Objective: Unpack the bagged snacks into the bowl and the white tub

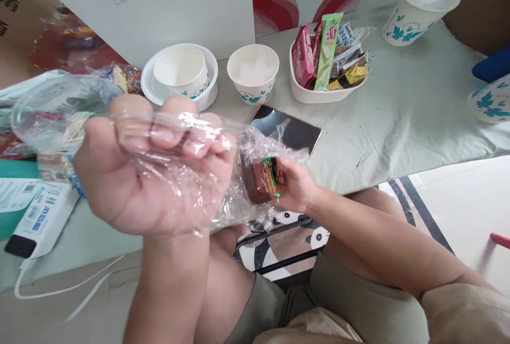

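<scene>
My left hand (159,174) is raised close to the camera, palm towards me. Its fingers curl over a sheet of clear plastic film (231,126) that stretches to the right. Lower down and farther right, my right hand (292,184) grips a small brown package (255,182) together with a snack in a green and orange wrapper (271,176). Crinkled film lies around that package and partly covers it. A dark phone (292,128) rests on the table just behind my right hand.
Along the back stand a white bowl with a paper cup (183,70), another paper cup (253,73) and a snack tub (326,94). One more cup (406,19) is at the far right. Wrapped items, a white box (48,216) and its cable are left. A carton (179,9) stands behind.
</scene>
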A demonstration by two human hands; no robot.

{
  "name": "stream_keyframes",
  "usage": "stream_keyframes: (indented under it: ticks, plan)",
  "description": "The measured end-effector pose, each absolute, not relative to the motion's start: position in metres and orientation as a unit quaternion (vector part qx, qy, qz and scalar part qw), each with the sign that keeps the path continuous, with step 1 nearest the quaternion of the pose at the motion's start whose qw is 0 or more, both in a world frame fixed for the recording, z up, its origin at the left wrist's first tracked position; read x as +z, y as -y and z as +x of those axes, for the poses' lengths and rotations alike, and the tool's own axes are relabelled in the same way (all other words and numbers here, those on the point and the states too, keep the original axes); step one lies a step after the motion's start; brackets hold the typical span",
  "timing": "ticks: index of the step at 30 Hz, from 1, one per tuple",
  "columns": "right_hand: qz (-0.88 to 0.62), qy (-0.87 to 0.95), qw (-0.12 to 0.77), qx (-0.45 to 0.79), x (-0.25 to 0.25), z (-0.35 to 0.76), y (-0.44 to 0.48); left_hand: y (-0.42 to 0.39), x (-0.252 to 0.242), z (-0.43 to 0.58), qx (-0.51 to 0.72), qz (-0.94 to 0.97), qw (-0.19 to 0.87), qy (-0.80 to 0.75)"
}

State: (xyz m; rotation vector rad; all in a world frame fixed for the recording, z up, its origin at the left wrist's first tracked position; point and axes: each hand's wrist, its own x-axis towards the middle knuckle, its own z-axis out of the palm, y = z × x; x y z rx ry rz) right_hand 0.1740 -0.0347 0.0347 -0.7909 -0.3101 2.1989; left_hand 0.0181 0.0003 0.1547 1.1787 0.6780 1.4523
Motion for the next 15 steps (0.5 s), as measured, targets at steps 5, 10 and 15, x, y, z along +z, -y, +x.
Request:
stream_keyframes:
  ticks: [5, 10, 15]
  plan:
    - [-0.238, 0.101, 0.349, 0.901, 0.027, 0.168, 0.037, 0.006, 0.154, 0.029, 0.639, 0.455, 0.549, -0.289]
    - [-0.267, 0.127, 0.384, 0.875, 0.026, 0.166, 0.038, 0.003, 0.148, 0.021, 0.585, 0.484, 0.611, -0.225]
    - [-0.286, 0.138, 0.435, 0.842, 0.032, 0.169, 0.036, -0.006, 0.150, -0.005, 0.666, 0.411, 0.443, -0.437]
